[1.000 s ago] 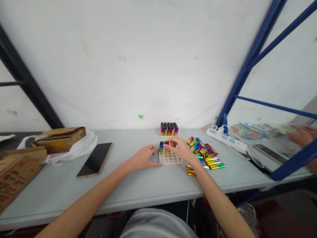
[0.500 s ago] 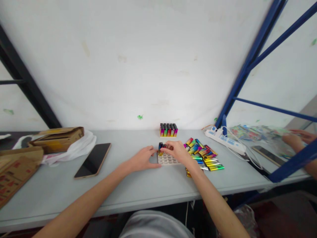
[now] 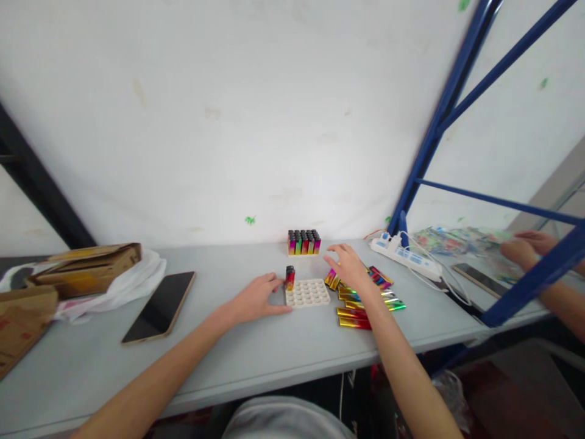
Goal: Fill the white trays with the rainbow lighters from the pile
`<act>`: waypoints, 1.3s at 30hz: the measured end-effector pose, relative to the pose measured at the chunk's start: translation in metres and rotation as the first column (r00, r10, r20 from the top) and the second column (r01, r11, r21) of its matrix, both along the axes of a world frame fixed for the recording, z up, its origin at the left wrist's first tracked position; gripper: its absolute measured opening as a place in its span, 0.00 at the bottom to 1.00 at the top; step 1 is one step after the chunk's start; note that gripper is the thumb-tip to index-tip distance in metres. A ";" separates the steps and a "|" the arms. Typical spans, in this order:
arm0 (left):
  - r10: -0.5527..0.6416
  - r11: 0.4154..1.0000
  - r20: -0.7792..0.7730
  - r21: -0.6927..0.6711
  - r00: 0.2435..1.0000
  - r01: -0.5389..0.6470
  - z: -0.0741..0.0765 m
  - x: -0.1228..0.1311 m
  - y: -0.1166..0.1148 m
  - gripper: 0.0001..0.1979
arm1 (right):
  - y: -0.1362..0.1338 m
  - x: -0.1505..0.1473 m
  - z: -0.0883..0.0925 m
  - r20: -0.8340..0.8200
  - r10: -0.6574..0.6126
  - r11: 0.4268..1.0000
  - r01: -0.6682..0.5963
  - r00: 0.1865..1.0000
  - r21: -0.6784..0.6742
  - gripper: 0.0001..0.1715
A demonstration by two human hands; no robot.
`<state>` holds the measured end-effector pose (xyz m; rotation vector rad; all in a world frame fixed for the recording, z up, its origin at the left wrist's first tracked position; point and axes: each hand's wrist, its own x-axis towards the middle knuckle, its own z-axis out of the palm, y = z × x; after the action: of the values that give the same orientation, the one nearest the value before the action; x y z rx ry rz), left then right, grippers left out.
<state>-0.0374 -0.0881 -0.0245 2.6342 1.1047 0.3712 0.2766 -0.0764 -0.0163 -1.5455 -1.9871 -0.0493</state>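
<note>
A white tray with rows of round holes (image 3: pixel 311 294) lies on the table before me. At its far left corner stand lighters (image 3: pixel 290 278), black-topped with red and gold bodies; how many is hard to make out. My left hand (image 3: pixel 258 299) rests at the tray's left edge, thumb and fingers spread apart, holding nothing. Over the heap of shiny coloured lighters (image 3: pixel 372 299) to the right of the tray hovers my right hand (image 3: pixel 348 266), its fingers apart and nothing visible in them. The hand and forearm hide part of that heap.
Behind the tray stands a filled block of upright lighters (image 3: pixel 304 242). A phone (image 3: pixel 159 306), cardboard boxes (image 3: pixel 86 268) and a white bag lie left. A power strip (image 3: pixel 406 259) with cables sits right, beside a blue frame (image 3: pixel 425 164). Another person's hands (image 3: pixel 525 250) work beyond it.
My right hand has let go of a lighter at the tray's far left corner and moved right, over the heap. My left hand stays by the tray. The view has shifted slightly.
</note>
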 end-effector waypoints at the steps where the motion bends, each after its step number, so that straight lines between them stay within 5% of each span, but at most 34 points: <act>1: 0.000 1.000 0.001 0.000 1.000 0.000 0.000 0.000 0.000 0.26 | 0.003 0.011 -0.006 0.033 -0.061 0.998 0.061 0.998 -0.012 0.24; 7: -0.004 1.000 0.014 -0.005 1.000 0.004 -0.001 -0.001 0.000 0.28 | 0.009 0.031 -0.028 0.191 0.011 0.945 0.052 0.981 -0.324 0.24; 15: 0.002 1.000 0.037 -0.004 0.999 -0.002 0.000 -0.002 -0.001 0.27 | 0.005 0.024 -0.010 0.128 0.023 0.963 0.012 0.992 -0.268 0.25; 25: -0.003 1.000 0.036 0.001 0.999 0.003 -0.001 -0.001 0.000 0.26 | -0.003 0.033 0.000 -0.038 0.346 0.881 -0.339 0.937 -0.330 0.17; 35: 0.019 1.000 0.008 0.012 1.000 -0.019 0.009 -0.014 0.004 0.22 | 0.001 0.025 -0.003 0.068 0.216 0.940 -0.189 0.974 -0.284 0.09; 39: 0.019 1.000 0.002 0.024 1.000 -0.019 0.012 -0.020 0.005 0.21 | 0.000 0.022 0.000 0.034 0.235 0.944 -0.219 0.971 -0.246 0.07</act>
<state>-0.0574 -0.0835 -0.0124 2.6458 1.1319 0.3927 0.2989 -0.0766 -0.0163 -1.4618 -2.2787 0.2490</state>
